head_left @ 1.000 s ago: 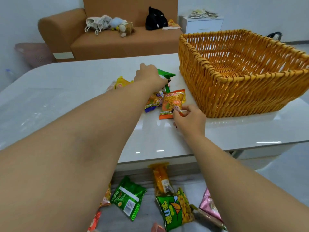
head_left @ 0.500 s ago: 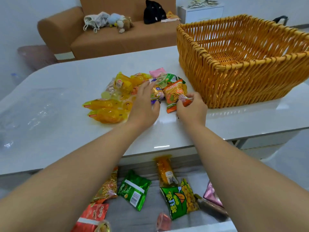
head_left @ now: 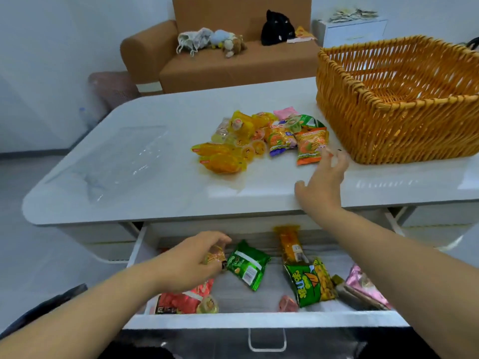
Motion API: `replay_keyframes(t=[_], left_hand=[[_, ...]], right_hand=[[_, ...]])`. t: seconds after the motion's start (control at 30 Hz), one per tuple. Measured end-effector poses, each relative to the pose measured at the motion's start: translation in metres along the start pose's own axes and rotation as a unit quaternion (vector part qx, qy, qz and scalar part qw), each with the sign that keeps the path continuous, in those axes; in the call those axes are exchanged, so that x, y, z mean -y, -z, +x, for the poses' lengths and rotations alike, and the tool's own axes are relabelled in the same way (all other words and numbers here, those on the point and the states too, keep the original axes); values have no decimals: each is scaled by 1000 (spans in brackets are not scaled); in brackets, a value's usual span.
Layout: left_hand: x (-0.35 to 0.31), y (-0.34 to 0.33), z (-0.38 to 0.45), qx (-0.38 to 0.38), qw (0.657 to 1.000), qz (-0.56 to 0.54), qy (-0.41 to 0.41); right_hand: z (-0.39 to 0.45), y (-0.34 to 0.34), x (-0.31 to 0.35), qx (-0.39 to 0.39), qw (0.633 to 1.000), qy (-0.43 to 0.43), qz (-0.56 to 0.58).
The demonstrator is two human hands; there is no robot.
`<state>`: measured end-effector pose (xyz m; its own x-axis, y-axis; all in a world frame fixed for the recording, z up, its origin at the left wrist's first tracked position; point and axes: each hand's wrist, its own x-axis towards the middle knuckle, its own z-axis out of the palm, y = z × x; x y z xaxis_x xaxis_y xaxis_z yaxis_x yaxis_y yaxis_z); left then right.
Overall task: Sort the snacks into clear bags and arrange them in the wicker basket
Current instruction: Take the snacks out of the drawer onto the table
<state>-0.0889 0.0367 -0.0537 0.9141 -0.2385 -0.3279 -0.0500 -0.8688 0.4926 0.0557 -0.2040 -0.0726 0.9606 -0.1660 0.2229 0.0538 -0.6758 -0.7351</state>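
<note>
A pile of snack packets (head_left: pixel 261 141), mostly yellow and orange, lies on the white table (head_left: pixel 160 193). The wicker basket (head_left: pixel 399 130) stands at the table's right with nothing visible inside. Clear bags (head_left: pixel 121 161) lie flat at the table's left. My right hand (head_left: pixel 322 181) hovers over the table's front edge with fingers spread, just short of an orange packet (head_left: pixel 309 145). My left hand (head_left: pixel 191 263) is down in the open drawer (head_left: pixel 259 320), fingers curled round a small orange packet (head_left: pixel 215 256). A green packet (head_left: pixel 247 264) lies beside it.
The drawer also holds a long orange packet (head_left: pixel 290 244), a green chips bag (head_left: pixel 309 285), a red packet (head_left: pixel 184 299) and pink packets (head_left: pixel 363 286). A brown sofa (head_left: pixel 233 60) with soft toys and a white cabinet (head_left: pixel 355 32) stand behind the table.
My left hand left the pile on the table and dropped into the drawer, closing on a small orange packet. My right hand let go of the orange packet and opened.
</note>
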Motion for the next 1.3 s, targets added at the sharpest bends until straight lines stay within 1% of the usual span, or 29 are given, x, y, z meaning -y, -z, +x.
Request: replay_keyframes(t=[0.03,0.07,0.1,0.13,0.17,0.2,0.23,0.27,0.3,0.33,0.37,0.4,0.47,0.63,0.7,0.8,0.9,0.97,1.0,1.1,1.2,1.3], left_hand=[[13,5,0,35,997,45,45],[24,8,1,61,992,79,80],[36,9,1,80,985,100,111],[47,7,3,91,979,110,145],[58,3,4,96,973,110,179],[71,-4,6,100,967,103,213],[80,-11,6,99,962,93,238],[92,-20,8,98,957,82,259],[102,-27,8,99,953,71,276],[111,-36,8,101,949,61,292],[117,-42,7,103,946,53,304],[123,-48,6,98,945,45,309],[128,-56,3,86,949,37,302],[126,-54,10,83,962,112,233],[131,-53,14,80,963,129,222],[136,-52,19,60,971,122,197],[135,-51,23,46,979,118,162],[131,-52,25,41,982,124,135],[129,-52,25,37,983,129,125],[128,-51,26,13,984,129,121],[127,-49,27,-4,985,87,149],[122,-48,31,42,980,65,184]], right_hand=[[-18,-4,7,-21,996,67,-51],[-35,-8,14,-26,980,178,-83],[-52,-13,20,-1,947,308,-91],[-66,-18,24,51,894,434,-101],[-80,-23,28,122,825,536,-131],[-95,-29,31,208,761,587,-180],[-107,-34,33,294,720,585,-230],[-117,-40,33,363,706,546,-268],[-123,-47,30,415,713,481,-298],[-123,-53,28,448,729,409,-318],[-122,-58,24,464,740,357,-331],[-119,-63,20,469,748,328,-337],[-114,-74,10,466,761,299,-337],[-114,-95,-3,470,787,240,-320],[-112,-100,-4,468,788,236,-324],[-109,-110,-3,442,782,277,-342],[-109,-118,-3,442,749,346,-353],[-111,-123,-2,448,735,361,-360],[-111,-126,-1,444,734,362,-364],[-110,-132,-2,423,747,359,-368],[-110,-136,-4,412,767,341,-355],[-109,-131,-6,409,781,330,-338]])
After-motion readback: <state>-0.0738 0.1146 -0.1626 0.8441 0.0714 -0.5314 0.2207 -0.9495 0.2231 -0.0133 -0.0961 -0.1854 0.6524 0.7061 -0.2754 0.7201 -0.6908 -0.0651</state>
